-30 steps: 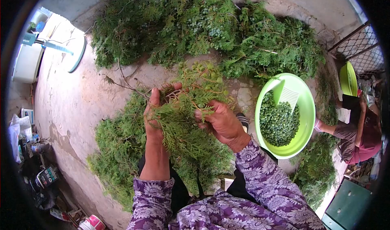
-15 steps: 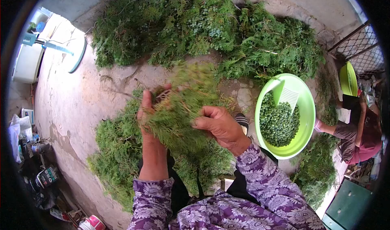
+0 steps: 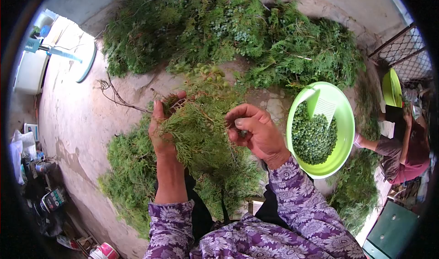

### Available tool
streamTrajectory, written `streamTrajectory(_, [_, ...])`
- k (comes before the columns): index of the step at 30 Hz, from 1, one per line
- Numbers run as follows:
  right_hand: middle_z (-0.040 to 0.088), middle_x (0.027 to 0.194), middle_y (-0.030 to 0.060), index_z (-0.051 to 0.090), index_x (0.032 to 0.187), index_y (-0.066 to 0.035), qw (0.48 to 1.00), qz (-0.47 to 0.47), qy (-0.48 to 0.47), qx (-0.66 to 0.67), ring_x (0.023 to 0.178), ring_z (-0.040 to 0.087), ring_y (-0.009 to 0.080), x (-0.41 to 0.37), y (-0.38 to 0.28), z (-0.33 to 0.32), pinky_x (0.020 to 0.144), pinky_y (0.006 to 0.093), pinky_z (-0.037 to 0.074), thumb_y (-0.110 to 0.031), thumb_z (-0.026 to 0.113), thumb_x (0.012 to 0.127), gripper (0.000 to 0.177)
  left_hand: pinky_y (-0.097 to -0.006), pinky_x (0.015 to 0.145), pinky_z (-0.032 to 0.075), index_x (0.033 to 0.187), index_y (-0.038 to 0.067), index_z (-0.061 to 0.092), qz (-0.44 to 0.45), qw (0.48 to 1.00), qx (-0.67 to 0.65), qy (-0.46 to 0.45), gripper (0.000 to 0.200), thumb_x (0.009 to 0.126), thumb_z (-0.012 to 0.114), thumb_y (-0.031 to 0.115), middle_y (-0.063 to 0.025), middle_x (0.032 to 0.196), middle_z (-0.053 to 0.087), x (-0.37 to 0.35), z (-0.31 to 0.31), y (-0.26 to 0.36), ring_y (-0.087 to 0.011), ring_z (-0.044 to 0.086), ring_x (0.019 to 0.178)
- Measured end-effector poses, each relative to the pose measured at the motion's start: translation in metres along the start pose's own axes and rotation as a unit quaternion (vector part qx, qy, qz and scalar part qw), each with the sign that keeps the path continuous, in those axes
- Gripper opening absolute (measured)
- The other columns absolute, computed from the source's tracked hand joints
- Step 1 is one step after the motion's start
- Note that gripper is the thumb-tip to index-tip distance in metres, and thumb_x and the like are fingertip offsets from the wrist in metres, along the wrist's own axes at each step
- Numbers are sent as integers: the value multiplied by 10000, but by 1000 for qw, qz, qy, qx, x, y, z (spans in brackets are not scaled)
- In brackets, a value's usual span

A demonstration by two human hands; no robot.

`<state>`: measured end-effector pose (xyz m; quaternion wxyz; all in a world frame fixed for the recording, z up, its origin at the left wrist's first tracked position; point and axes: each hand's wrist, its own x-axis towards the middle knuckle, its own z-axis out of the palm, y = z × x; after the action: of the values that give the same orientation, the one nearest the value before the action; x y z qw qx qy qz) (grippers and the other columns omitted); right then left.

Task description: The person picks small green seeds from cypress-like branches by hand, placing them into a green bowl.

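Note:
My left hand (image 3: 162, 133) is closed round the stems of a leafy green branch (image 3: 196, 131), whose bare twig sticks out to the left. Just right of the foliage is my right hand (image 3: 254, 131), its fingers curled in; whatever they may hold is too small to make out. To the right of that hand stands a light green basin (image 3: 343, 149) with small round green berries (image 3: 313, 140) and a ribbed green piece (image 3: 323, 108) inside.
A long heap of cut branches (image 3: 219, 30) lies along the wall, with another heap (image 3: 128, 167) at lower left. At the right, another person (image 3: 404, 153) sits near a yellow-green basin (image 3: 392, 87). A fan base (image 3: 87, 60) stands at upper left.
My right hand has moved slightly right and up, off the foliage, with its fingers more curled. The branch in my left hand has turned a little, and its bare twig shows more clearly.

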<state>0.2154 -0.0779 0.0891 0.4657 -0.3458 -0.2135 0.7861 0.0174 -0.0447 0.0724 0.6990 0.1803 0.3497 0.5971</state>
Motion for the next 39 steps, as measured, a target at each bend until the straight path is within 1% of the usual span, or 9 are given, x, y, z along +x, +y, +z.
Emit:
streamTrajectory(7, [503,631,-40,564,927,-14,990,6,57,-126,496,450,30,6,8,3,418,165,345,-185,612,806,216,-281,684,471,1010,-20,558,-6,996,52,76,454,911,344,368,-119,926,608,4,-5,-10,-171,578,767])
streamTrajectory(12, [493,626,-45,561,899,-30,995,24,19,-98,476,411,20,7,10,5,401,163,289,-167,626,793,185,-297,706,473,987,-18,552,-16,994,106,11,421,911,354,346,-131,951,607,0,5,-9,-192,584,805])
streamTrajectory(17, [497,627,-48,574,849,-26,996,19,26,-89,467,393,18,9,13,5,393,177,283,-161,638,774,167,-331,710,483,990,-25,545,-4,994,86,60,426,912,345,343,-146,946,606,-1,9,-12,-224,591,803])
streamTrajectory(20, [509,647,-31,553,857,-25,993,97,32,-60,460,407,32,6,9,0,398,175,302,-104,605,774,126,-350,701,493,1005,-26,540,9,997,52,58,425,912,337,335,-151,947,602,4,-6,-2,-240,592,796])
streamTrajectory(22, [555,756,37,523,913,-24,989,88,-61,102,517,476,81,6,17,-17,425,191,337,-89,530,804,127,-357,693,498,1016,-27,537,17,999,29,38,425,913,330,330,-153,949,601,6,-16,10,-246,591,792])
streamTrajectory(24, [561,814,65,516,933,-20,988,70,-30,134,572,506,112,6,10,-9,458,213,377,-131,504,826,155,-363,680,504,1040,-30,531,35,999,-23,-16,444,912,319,338,-157,960,596,2,-14,20,-249,590,786])
streamTrajectory(25, [568,871,94,509,954,-15,985,52,1,167,627,536,143,5,7,-6,491,235,417,-174,478,849,193,-367,671,506,1056,-34,526,48,999,4,19,471,907,316,361,-165,964,592,2,-11,18,-249,589,778])
streamTrajectory(34, [549,1047,133,491,1088,-21,976,84,7,199,886,568,208,10,0,-9,746,326,498,-466,349,887,509,-329,683,494,1026,-43,539,-3,999,11,40,462,918,303,339,-142,926,600,8,-7,2,-206,582,754])
streamTrajectory(39, [571,945,117,514,1020,-7,987,35,67,145,808,563,191,13,-7,-15,679,290,490,-465,346,888,506,-300,663,492,1019,-36,546,-1,995,88,53,437,924,298,312,-131,914,604,12,-11,6,-192,580,732])
